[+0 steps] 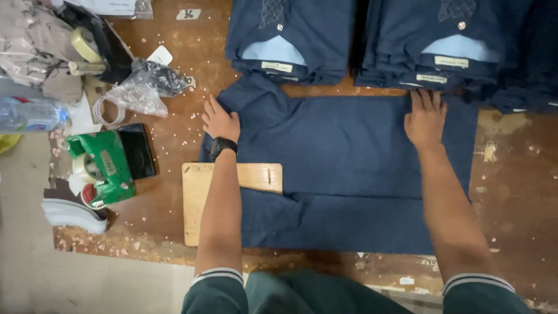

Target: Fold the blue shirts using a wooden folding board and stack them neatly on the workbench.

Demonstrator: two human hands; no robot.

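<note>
A dark navy garment lies spread flat on the worn wooden table, partly folded over a light wooden board. My left hand, with a black watch on the wrist, presses flat on the garment's far left corner. At the far right edge of the cloth my right hand rests palm down, fingers spread. Neither hand grips anything.
Two stacks of folded navy shirts sit at the back. At the left are a green tape dispenser, a black phone, a clear plastic bag, tape rolls and a water bottle.
</note>
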